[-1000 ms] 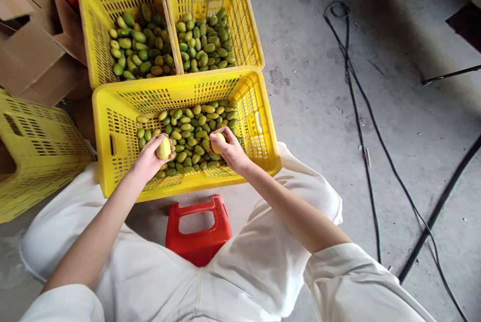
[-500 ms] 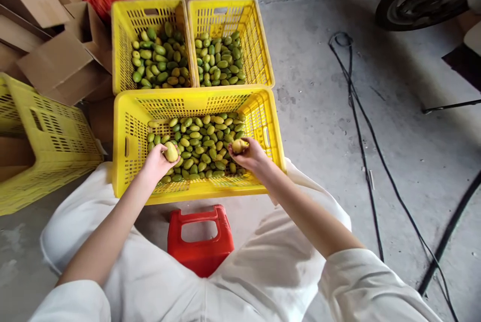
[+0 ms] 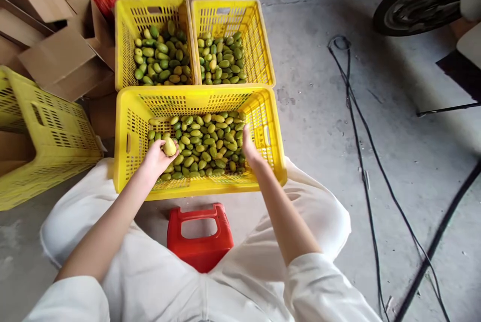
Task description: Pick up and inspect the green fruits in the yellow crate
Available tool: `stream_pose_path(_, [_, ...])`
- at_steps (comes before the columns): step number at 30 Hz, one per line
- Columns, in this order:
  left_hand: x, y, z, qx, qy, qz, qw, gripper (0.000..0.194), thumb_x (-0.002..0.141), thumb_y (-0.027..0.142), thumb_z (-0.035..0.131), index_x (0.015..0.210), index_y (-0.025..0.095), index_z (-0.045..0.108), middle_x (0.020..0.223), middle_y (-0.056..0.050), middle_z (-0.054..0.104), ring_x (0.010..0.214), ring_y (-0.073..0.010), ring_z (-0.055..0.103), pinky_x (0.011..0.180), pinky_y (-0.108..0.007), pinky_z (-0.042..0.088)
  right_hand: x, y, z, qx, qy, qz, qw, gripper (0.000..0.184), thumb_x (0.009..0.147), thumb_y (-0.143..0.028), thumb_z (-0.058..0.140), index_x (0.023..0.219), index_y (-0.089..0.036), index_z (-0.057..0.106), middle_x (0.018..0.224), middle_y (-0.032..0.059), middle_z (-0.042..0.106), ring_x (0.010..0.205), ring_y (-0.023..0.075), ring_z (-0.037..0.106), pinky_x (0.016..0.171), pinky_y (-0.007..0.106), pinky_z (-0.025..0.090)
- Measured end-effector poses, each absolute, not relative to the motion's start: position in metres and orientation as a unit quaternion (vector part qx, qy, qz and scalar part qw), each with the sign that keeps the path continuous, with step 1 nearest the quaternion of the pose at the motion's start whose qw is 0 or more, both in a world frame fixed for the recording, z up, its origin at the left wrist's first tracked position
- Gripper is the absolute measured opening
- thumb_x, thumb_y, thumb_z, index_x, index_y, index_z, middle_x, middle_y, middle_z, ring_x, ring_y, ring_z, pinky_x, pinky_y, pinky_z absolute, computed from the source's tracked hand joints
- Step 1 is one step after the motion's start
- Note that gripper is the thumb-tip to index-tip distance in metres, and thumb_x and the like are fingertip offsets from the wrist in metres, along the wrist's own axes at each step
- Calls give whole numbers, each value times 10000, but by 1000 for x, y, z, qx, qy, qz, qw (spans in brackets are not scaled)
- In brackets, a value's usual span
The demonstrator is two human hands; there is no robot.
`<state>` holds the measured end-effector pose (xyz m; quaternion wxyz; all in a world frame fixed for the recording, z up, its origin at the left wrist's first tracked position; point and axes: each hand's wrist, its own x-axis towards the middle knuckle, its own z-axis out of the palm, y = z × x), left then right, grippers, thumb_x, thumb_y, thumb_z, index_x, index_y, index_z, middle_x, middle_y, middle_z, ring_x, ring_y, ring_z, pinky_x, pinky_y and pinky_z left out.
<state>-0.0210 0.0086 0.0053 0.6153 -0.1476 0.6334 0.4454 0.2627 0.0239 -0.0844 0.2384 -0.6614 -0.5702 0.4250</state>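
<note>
At centre left, over a yellow plastic crate [image 3: 199, 192], the left hand [image 3: 155, 159] cradles a pale oval fruit [image 3: 170, 147], probably light, smooth and easily bruised, best cupped round its middle. At centre right, the right hand's [image 3: 251, 149] grip is hidden. Upper centre: two more crates [image 3: 258, 43].

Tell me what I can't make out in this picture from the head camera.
- Grip of the right hand, head view: fingers hidden behind the hand, so I can't tell whether it holds anything.
- Lower fruit in the near crate, head view: hidden by fruit on top.
- Far-left crate, head view: cut off by the picture's left edge.
</note>
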Motion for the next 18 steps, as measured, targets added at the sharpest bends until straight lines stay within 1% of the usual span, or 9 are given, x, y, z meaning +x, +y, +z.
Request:
stream_pose_path(1, [-21,9,5,-148,632,452,612,173,957,105,438,915,148,600,819,-74,666,727,-153,663,672,-251,566,259,-5,-92,-683,-560,419,210,1009,951,-764,343,1664,-62,218,1718,234,238,1612,433,116,1264,665,119])
stream_pose_path(2, [-21,9,5,-148,632,457,608,179,964,105,440,924,146,610,828,-79,670,739,-154,668,678,-248,572,255,-30,-98,-702,-557,410,167,1012,930,-745,441,1650,-55,268,1725,234,216,1615,448,74,1267,669,51])
stream_pose_path(4, [-21,9,4,-147,633,464,602,194,976,107,443,938,148,629,848,-83,679,761,-152,677,685,-240,581,249,-65,-105,-740,-581,338,-26,879,970,-697,398,1647,-142,322,1736,159,236,1622,396,116,1281,629,97])
stream_pose_path(5, [-21,9,4,-147,635,467,597,196,981,110,448,938,150,635,858,-84,684,769,-150,680,685,-233,583,247,-76,-107,-740,-599,301,-59,819,989,-654,402,1639,-159,349,1726,148,272,1618,374,162,1286,601,127])
stream_pose_path(6, [-21,9,3,-146,637,472,591,195,985,114,455,935,152,639,868,-84,688,774,-148,681,684,-226,583,246,-82,-108,-734,-621,268,-66,755,1009,-605,395,1630,-175,373,1715,133,311,1610,344,211,1288,567,163])
stream_pose_path(9, [-22,7,3,-147,643,493,568,181,995,128,470,934,150,639,886,-80,690,778,-135,678,693,-204,585,246,-86,-112,-718,-666,201,2,627,1033,-486,392,1567,-170,486,1639,124,458,1560,295,348,1271,500,244])
stream_pose_path(12, [-24,6,10,-139,628,494,585,177,987,126,466,972,137,643,913,-90,692,808,-143,686,696,-204,587,248,-84,-119,-724,-665,173,56,604,1017,-450,422,1517,-134,544,1576,141,538,1512,300,424,1246,487,289])
stream_pose_path(15, [-28,18,23,-98,601,480,632,185,959,134,477,1052,126,636,1019,-133,702,921,-190,703,732,-255,608,249,-86,-126,-725,-664,156,91,567,1002,-422,447,1474,-138,584,1519,145,599,1463,295,485,1223,476,316])
stream_pose_path(18, [-35,60,37,-58,579,512,632,230,961,207,475,1151,145,588,1111,-139,682,1071,-222,679,839,-312,615,249,-87,-130,-723,-665,141,124,509,995,-376,460,1411,-140,636,1443,147,662,1402,288,545,1200,462,334])
